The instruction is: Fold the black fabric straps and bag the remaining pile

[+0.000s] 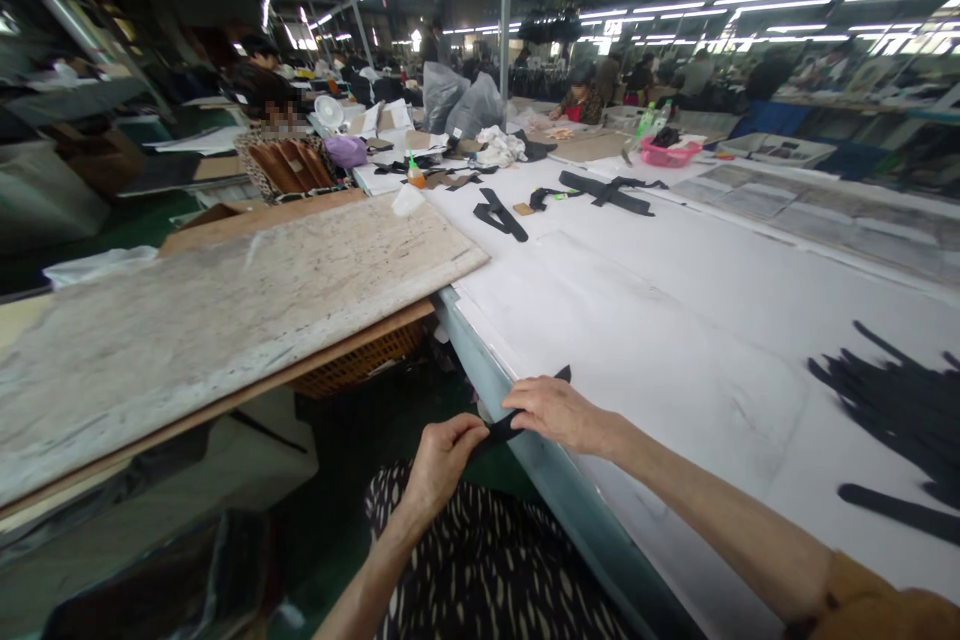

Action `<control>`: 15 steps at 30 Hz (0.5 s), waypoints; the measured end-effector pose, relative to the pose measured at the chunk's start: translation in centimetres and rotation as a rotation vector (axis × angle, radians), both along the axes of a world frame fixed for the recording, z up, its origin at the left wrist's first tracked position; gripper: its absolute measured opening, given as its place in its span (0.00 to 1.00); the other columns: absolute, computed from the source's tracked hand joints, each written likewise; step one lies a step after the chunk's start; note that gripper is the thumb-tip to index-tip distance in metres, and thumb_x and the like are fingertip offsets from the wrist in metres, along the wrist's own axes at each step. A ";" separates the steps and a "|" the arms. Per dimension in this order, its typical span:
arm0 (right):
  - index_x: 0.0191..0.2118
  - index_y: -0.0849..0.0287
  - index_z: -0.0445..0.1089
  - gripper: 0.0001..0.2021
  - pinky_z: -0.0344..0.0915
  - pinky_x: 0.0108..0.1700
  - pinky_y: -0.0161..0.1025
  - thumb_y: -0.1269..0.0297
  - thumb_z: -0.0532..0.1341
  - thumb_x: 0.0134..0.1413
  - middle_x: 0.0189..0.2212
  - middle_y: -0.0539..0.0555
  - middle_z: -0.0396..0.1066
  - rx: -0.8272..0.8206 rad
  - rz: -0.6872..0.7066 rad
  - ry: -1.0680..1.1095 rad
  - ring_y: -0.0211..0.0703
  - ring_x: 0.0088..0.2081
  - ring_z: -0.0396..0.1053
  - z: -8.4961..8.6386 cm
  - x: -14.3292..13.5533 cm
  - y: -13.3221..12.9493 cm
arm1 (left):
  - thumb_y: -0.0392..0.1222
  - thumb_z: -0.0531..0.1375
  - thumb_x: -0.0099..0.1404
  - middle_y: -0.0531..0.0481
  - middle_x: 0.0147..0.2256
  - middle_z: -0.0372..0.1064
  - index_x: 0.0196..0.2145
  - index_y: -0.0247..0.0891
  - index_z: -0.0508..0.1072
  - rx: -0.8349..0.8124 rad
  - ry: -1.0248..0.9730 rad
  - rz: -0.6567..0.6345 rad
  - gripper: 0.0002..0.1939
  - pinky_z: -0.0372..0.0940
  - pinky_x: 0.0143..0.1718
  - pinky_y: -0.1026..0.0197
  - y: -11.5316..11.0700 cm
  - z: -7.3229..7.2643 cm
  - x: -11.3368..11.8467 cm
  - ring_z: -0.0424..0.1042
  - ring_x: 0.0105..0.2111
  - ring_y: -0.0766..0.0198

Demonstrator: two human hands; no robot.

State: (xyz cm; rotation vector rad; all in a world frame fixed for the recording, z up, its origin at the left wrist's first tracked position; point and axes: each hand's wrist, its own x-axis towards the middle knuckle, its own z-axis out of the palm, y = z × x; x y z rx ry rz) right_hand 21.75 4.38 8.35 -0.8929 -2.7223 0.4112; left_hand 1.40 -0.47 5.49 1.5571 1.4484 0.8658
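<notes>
A narrow black fabric strip (504,428) stretches between my hands at the near edge of the white table (637,320). My left hand (444,460) pinches its lower end over my lap, thumb against curled fingers. Above the table edge, my right hand (559,412) grips the strip further along, and a dark tip pokes out beyond its fingers. To the right lies a pile of black strips (892,410), with a single strip (900,512) lying apart in front of it.
A stained board (225,310) adjoins the table on the left, above an orange crate (360,360). Farther back are black fabric pieces (607,192), a pink basket (670,154), a small glue bottle (415,172) and grey bags (472,105). Other people sit in the background.
</notes>
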 end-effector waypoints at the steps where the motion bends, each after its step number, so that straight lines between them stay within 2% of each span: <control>1: 0.32 0.57 0.69 0.08 0.60 0.37 0.34 0.65 0.55 0.60 0.31 0.49 0.69 0.000 0.014 -0.033 0.37 0.36 0.66 -0.2 -0.2 0.0 | 0.47 0.57 0.57 0.53 0.21 0.67 0.23 0.37 0.74 0.028 0.026 -0.016 0.13 0.56 0.26 0.64 -0.1 0.1 -0.1 0.63 0.24 0.64; 3: 0.29 0.58 0.68 0.11 0.57 0.33 0.34 0.67 0.53 0.62 0.26 0.48 0.67 0.086 0.010 -0.051 0.36 0.32 0.64 -0.7 0.1 0.0 | 0.45 0.56 0.59 0.52 0.23 0.70 0.26 0.38 0.75 0.090 0.088 -0.066 0.11 0.59 0.28 0.64 -0.2 0.0 -0.7 0.66 0.25 0.63; 5: 0.27 0.60 0.67 0.13 0.55 0.31 0.36 0.71 0.50 0.62 0.25 0.49 0.65 0.274 -0.012 -0.056 0.36 0.29 0.62 -0.8 1.1 -0.2 | 0.42 0.55 0.61 0.51 0.27 0.72 0.29 0.39 0.75 0.196 0.191 -0.137 0.10 0.61 0.31 0.65 -0.4 -0.4 -1.5 0.69 0.27 0.63; 9: 0.29 0.61 0.67 0.13 0.54 0.29 0.38 0.78 0.49 0.59 0.25 0.52 0.65 0.651 0.010 -0.089 0.38 0.28 0.59 -0.3 3.7 -1.7 | 0.37 0.48 0.66 0.49 0.27 0.70 0.35 0.38 0.73 0.583 0.533 -0.228 0.13 0.63 0.31 0.64 -1.0 -1.2 -2.9 0.68 0.28 0.64; 12: 0.36 0.62 0.68 0.11 0.59 0.32 0.39 0.79 0.50 0.58 0.30 0.54 0.69 0.742 0.032 -0.061 0.39 0.32 0.63 0.0 5.4 -3.2 | 0.32 0.44 0.66 0.45 0.30 0.69 0.40 0.35 0.71 0.854 0.741 -0.258 0.16 0.65 0.32 0.60 -1.3 -1.4 -3.4 0.66 0.29 0.62; 15: 0.41 0.64 0.67 0.11 0.64 0.34 0.40 0.80 0.52 0.56 0.32 0.56 0.70 0.768 0.000 -0.054 0.41 0.34 0.65 0.3 7.1 -4.4 | 0.30 0.44 0.66 0.42 0.34 0.69 0.41 0.32 0.70 0.995 0.818 -0.249 0.17 0.65 0.35 0.57 -1.5 -1.4 -3.5 0.66 0.32 0.60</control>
